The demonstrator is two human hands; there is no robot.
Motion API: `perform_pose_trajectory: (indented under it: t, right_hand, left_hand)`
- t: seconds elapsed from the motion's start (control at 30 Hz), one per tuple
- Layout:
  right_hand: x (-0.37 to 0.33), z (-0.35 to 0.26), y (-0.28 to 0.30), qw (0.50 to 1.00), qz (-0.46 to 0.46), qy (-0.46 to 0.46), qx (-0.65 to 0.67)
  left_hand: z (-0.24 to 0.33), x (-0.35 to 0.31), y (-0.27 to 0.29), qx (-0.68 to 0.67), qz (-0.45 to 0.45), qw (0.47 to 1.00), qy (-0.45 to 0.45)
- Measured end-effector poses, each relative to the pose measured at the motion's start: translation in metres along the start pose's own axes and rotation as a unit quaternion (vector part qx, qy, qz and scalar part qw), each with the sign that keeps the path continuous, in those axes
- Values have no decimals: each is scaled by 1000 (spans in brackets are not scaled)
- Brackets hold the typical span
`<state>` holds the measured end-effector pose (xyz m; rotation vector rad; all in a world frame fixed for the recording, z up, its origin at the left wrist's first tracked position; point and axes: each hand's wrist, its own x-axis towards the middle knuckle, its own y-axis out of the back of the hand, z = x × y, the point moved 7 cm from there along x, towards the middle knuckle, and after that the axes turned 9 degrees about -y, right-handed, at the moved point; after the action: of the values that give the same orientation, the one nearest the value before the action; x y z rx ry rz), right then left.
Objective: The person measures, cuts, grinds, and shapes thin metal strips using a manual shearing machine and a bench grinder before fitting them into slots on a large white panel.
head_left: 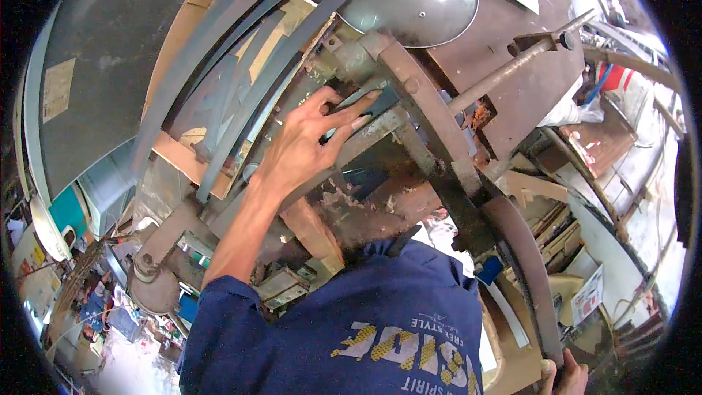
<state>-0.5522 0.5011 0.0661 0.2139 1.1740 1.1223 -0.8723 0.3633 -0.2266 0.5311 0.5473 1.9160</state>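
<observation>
My left hand (311, 132) reaches in over the bed of a heavy iron lever shear. Its fingers are closed on a small flat grey metal piece (382, 101), index finger and thumb stretched along it. One end of this piece lies close to the upright jaw (420, 95) of the machine. At the lower right edge my right hand (567, 377) is wrapped around the end of a long dark lever (523, 271). This lever runs up to the jaw. The blade edge is hidden from this view.
Long grey metal strips (252, 95) and a cardboard box (186, 157) of offcuts lie left of the shear. A round metal lid (409, 0) rests beyond it. A rod with a cross handle (526, 66) sticks out at right. Wood scraps (559, 238) are stacked below.
</observation>
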Motion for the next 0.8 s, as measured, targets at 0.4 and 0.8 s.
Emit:
perform_pose_trajectory:
  t: [0.4, 0.8]
  right_hand:
    - [15, 23, -37, 992, -29, 49, 113]
    - [147, 62, -311, 930, -99, 63, 349]
  left_hand:
    - [1, 3, -3, -41, -3, 999, 16]
    - [7, 2, -7, 8, -28, 999, 13]
